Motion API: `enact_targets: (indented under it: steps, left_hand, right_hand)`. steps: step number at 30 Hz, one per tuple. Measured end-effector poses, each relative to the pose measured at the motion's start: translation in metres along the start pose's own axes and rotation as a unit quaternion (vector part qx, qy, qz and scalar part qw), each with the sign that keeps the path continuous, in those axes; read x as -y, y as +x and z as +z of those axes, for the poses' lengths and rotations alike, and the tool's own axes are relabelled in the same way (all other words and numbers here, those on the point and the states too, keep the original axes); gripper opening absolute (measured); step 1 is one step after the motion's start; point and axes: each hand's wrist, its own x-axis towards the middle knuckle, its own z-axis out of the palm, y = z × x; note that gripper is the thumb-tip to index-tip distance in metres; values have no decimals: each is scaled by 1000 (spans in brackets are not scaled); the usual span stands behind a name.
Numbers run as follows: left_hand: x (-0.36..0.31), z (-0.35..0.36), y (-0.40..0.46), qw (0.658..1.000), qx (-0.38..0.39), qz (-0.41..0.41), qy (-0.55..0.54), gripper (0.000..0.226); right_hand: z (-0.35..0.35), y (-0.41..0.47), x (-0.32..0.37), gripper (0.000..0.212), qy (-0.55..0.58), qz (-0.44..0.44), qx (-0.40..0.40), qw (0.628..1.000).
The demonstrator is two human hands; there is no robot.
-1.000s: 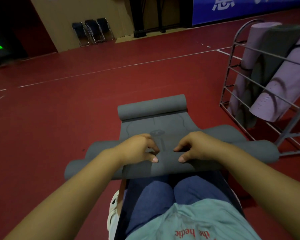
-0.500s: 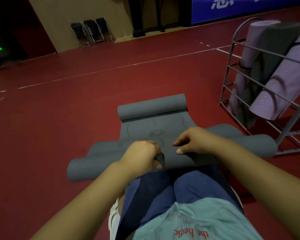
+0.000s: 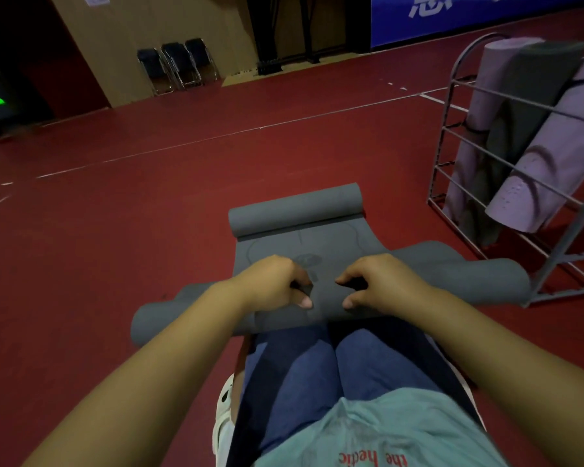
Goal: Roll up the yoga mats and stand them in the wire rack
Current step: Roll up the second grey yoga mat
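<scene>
- Right now my left hand (image 3: 277,284) and right hand (image 3: 381,284) both grip the mat (image 3: 317,244) roll at its middle.
- Likely the ends beyond my hands lag and cone.
- Loose winding may not fit the rack (image 3: 452,136).

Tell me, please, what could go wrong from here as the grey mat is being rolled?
Both hands, left hand and right hand, grip only the middle of the grey mat, so the roll's ends may lag and the roll could cone. The mat's far end is curled toward the person and could fold under. The wire rack already holds rolled mats, so room may be tight.
</scene>
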Motion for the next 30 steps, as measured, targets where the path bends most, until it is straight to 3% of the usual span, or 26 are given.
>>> enact_targets:
  steps: [4, 9, 11, 14, 19, 21, 26, 30]
  left_hand:
    - [1, -1, -1, 1000, 4, 10, 18, 38]
    - [-11, 3, -7, 985, -94, 21, 140, 33]
    - [-11, 10, -10, 981, -99, 20, 166, 42]
    - [-7, 20, -9, 981, -98, 4, 168, 50]
    - [-2, 10, 4, 986, -91, -1, 136, 37]
    - [2, 0, 10, 993, -59, 4, 103, 36]
    - [8, -12, 23, 998, 4, -4, 56, 44]
    - [16, -18, 33, 999, 42, -9, 19, 47]
  right_hand:
    - [-7, 10, -1, 49, 21, 3, 20, 1000]
    - [-15, 23, -5, 45, 55, 15, 56, 997]
    - [-20, 30, -7, 42, 57, 16, 82, 995]
    - [-27, 40, -5, 40, 57, 18, 112, 992]
    - [-35, 52, -5, 39, 44, 27, 150, 987]
    - [-36, 51, -5, 38, 26, 13, 136, 990]
    - [-25, 35, 1, 43, -107, -29, -10, 994]
    - [-2, 24, -3, 61, -151, -46, -8, 987]
